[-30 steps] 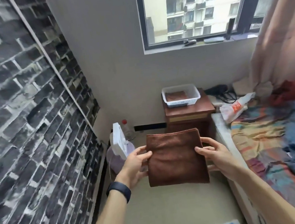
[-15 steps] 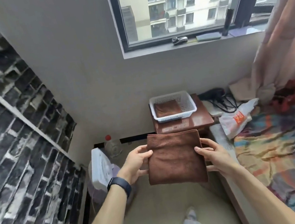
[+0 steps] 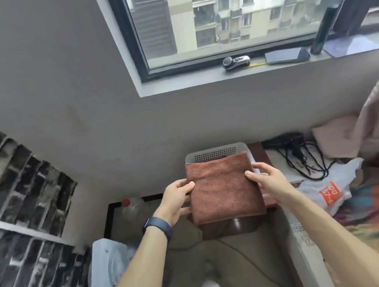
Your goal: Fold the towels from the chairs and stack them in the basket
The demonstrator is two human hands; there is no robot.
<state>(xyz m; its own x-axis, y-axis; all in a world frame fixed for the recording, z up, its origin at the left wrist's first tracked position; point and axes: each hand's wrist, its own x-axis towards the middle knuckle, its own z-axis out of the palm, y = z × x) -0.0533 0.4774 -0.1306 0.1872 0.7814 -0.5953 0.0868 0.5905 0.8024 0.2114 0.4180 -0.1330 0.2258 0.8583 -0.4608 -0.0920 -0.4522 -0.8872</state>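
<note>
Over the near side of the basket (image 3: pixel 215 151), I hold the folded towel (image 3: pixel 224 191), its sides pinched by left hand (image 3: pixel 177 198) and right hand (image 3: pixel 266 181); an uneven release could, I judge, unfold it.

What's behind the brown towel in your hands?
The white basket: mainly its far wall shows. The brown towel covers its inside, so what's in it is hidden.
</note>
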